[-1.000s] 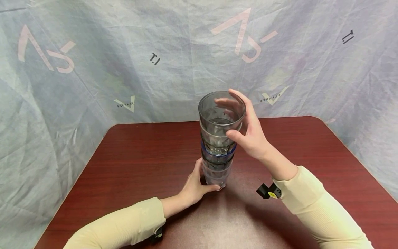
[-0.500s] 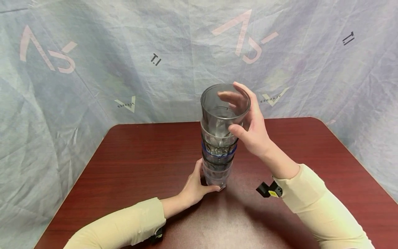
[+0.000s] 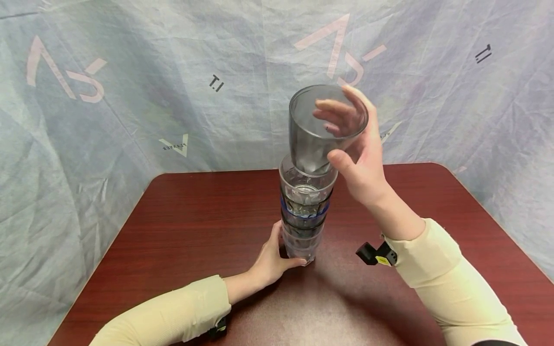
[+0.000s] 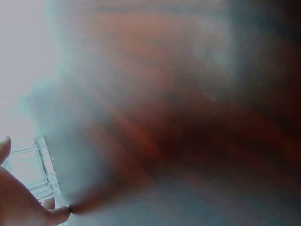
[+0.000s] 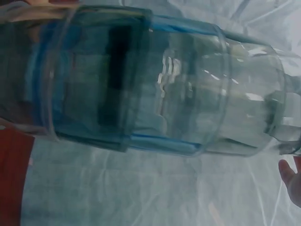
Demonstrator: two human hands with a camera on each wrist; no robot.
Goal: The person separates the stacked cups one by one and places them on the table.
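Note:
A stack of clear tumblers point(image 3: 305, 216), one with a blue rim, stands upright mid-table. My left hand point(image 3: 283, 250) grips its base, thumb in front. My right hand point(image 3: 346, 139) holds a grey tumbler point(image 3: 318, 127) by its upper wall. The tumbler is raised and slightly tilted, its foot just inside the mouth of the stack's top glass. The right wrist view shows the stack point(image 5: 117, 80) sideways and close, with a fingertip point(image 5: 289, 179) at the lower right. The left wrist view is blurred, showing only the stack's base point(image 4: 30, 167) beside my palm.
The dark red table point(image 3: 195, 226) has rounded far corners, with open surface on both sides of the stack. A crumpled pale printed sheet point(image 3: 130, 96) hangs behind and around it. A black wrist camera point(image 3: 374, 254) sits on my right sleeve.
My right hand has lifted the grey tumbler up out of the stack and a little to the right. The left hand and the stack have stayed put.

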